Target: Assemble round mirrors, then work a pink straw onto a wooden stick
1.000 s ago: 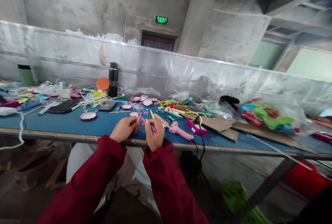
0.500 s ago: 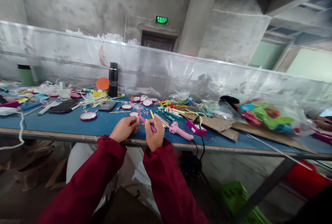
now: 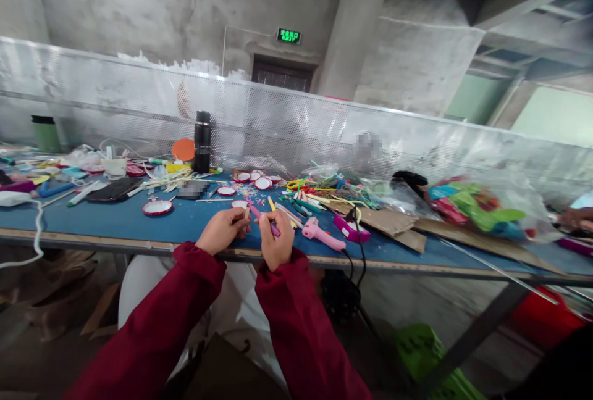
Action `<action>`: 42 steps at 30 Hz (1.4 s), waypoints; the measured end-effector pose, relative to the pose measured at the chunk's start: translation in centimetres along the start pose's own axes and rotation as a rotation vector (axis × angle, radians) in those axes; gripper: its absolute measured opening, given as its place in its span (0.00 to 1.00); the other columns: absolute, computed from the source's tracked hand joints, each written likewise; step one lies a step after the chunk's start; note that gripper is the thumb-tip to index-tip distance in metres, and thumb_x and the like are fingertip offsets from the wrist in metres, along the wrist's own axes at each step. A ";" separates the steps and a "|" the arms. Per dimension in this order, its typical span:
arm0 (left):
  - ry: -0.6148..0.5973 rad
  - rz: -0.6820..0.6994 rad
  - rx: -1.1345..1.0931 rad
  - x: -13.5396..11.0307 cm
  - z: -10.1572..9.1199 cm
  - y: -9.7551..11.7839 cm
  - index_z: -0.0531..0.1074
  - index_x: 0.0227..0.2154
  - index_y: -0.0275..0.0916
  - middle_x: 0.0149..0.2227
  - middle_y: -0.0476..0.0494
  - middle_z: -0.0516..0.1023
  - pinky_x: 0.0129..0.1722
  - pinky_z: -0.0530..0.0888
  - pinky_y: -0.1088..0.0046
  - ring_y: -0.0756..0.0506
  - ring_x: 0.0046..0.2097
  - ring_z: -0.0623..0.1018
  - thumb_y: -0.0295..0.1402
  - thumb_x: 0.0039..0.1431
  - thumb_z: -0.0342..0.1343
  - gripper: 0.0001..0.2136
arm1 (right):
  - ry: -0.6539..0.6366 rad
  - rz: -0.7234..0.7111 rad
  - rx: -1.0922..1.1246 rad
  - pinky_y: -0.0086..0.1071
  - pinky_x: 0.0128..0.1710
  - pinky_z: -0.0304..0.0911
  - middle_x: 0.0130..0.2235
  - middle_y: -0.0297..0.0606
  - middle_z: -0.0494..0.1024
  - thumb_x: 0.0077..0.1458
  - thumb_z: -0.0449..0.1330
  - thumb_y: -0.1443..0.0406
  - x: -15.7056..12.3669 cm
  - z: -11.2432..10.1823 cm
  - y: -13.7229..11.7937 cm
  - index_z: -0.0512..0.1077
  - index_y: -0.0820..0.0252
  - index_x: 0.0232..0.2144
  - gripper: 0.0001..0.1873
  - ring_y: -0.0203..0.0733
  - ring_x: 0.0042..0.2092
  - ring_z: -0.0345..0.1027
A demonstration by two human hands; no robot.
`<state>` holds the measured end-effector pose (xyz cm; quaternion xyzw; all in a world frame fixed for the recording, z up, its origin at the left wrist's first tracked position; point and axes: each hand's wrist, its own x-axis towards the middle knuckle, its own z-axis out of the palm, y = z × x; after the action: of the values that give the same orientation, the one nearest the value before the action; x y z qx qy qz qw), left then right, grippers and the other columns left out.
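My left hand (image 3: 222,231) is closed, its thumb and fingertips pinching a small pale stick-like piece (image 3: 247,211) held upright at the table's front edge. Close beside it, my right hand (image 3: 278,241) grips a purple-pink pen-shaped tool (image 3: 257,212), its tip slanting up and left toward the pale piece. I cannot tell whether the two touch. Just behind my hands lies a shallow white lid with a red rim (image 3: 239,204). A pink corded handheld tool (image 3: 324,234) rests to the right of my right hand.
Several similar red-rimmed lids (image 3: 157,207) are scattered about, one at front left. A black bottle (image 3: 202,142) stands behind, near a dark phone (image 3: 114,190). Coloured sticks, a purple box (image 3: 351,227), flat cardboard (image 3: 393,222) and a bag of colourful pieces (image 3: 486,202) spread rightward.
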<state>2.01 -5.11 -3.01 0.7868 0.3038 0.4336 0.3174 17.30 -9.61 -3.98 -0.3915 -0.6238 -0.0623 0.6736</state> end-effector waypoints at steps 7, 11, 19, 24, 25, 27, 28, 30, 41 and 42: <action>0.001 -0.007 -0.009 0.1 -0.1 -0.1 0.67 0.26 0.40 0.27 0.49 0.76 0.28 0.70 0.75 0.49 0.26 0.75 0.39 0.59 0.53 0.10 | -0.013 -0.009 -0.012 0.35 0.41 0.60 0.29 0.34 0.76 0.62 0.55 0.63 0.1 0.0 -0.2 0.70 0.56 0.26 0.11 0.39 0.34 0.66; 0.005 -0.003 0.012 0.1 -0.1 -0.1 0.66 0.26 0.40 0.26 0.50 0.76 0.28 0.70 0.75 0.49 0.26 0.74 0.40 0.60 0.53 0.11 | -0.015 -0.025 -0.014 0.35 0.42 0.59 0.28 0.33 0.76 0.62 0.55 0.64 0.1 -0.1 -0.2 0.70 0.56 0.26 0.12 0.39 0.34 0.66; 0.000 0.012 0.020 0.0 -0.1 0.1 0.67 0.26 0.40 0.25 0.51 0.74 0.28 0.69 0.76 0.50 0.25 0.74 0.38 0.60 0.52 0.10 | 0.000 0.002 0.023 0.35 0.41 0.60 0.29 0.34 0.77 0.62 0.56 0.64 0.0 -0.1 -0.1 0.70 0.56 0.27 0.11 0.40 0.35 0.67; -0.004 -0.002 0.000 0.0 -0.1 0.1 0.67 0.26 0.40 0.26 0.50 0.76 0.29 0.70 0.75 0.49 0.26 0.74 0.38 0.60 0.52 0.10 | -0.013 -0.004 0.001 0.35 0.42 0.59 0.29 0.33 0.77 0.62 0.55 0.64 0.1 -0.1 -0.2 0.70 0.56 0.27 0.10 0.40 0.35 0.67; -0.004 -0.004 -0.001 0.0 -0.1 0.1 0.67 0.26 0.40 0.26 0.50 0.76 0.29 0.70 0.75 0.49 0.26 0.74 0.38 0.60 0.52 0.10 | -0.016 -0.010 -0.004 0.35 0.42 0.59 0.29 0.33 0.77 0.62 0.55 0.64 0.1 -0.1 -0.2 0.70 0.56 0.27 0.11 0.40 0.35 0.67; -0.001 -0.004 0.006 0.0 -0.1 0.1 0.67 0.26 0.40 0.26 0.50 0.76 0.29 0.70 0.75 0.49 0.26 0.75 0.38 0.60 0.52 0.10 | -0.019 -0.022 -0.006 0.35 0.42 0.59 0.29 0.33 0.76 0.61 0.55 0.64 0.1 0.0 -0.2 0.70 0.56 0.26 0.11 0.40 0.35 0.66; -0.001 -0.004 0.012 0.0 -0.1 0.1 0.67 0.27 0.40 0.27 0.50 0.76 0.29 0.70 0.75 0.49 0.26 0.75 0.38 0.60 0.52 0.10 | -0.019 -0.026 -0.005 0.35 0.42 0.59 0.28 0.33 0.76 0.61 0.55 0.64 0.1 0.0 -0.2 0.69 0.56 0.26 0.11 0.40 0.34 0.66; 0.000 -0.004 0.024 0.0 -0.1 0.1 0.67 0.27 0.40 0.27 0.50 0.77 0.29 0.70 0.75 0.49 0.26 0.75 0.38 0.60 0.52 0.09 | -0.018 -0.029 0.001 0.35 0.42 0.59 0.28 0.33 0.76 0.61 0.56 0.65 0.1 -0.1 -0.2 0.69 0.56 0.26 0.11 0.39 0.34 0.66; 0.006 0.016 0.015 -0.1 -0.1 0.0 0.67 0.26 0.40 0.25 0.51 0.75 0.28 0.70 0.76 0.50 0.25 0.74 0.37 0.61 0.52 0.09 | 0.007 0.019 0.025 0.35 0.39 0.61 0.30 0.34 0.77 0.62 0.55 0.63 0.0 0.0 0.0 0.69 0.56 0.27 0.10 0.40 0.35 0.68; 0.003 0.014 0.004 0.0 -0.1 -0.1 0.67 0.26 0.40 0.25 0.50 0.75 0.28 0.70 0.76 0.50 0.26 0.74 0.37 0.60 0.52 0.09 | 0.004 0.016 0.022 0.35 0.39 0.61 0.30 0.34 0.77 0.62 0.55 0.63 0.0 0.0 0.1 0.69 0.56 0.27 0.10 0.40 0.35 0.68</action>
<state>1.89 -5.07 -3.04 0.7888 0.2997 0.4365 0.3121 17.34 -9.59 -4.03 -0.3891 -0.6200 -0.0507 0.6795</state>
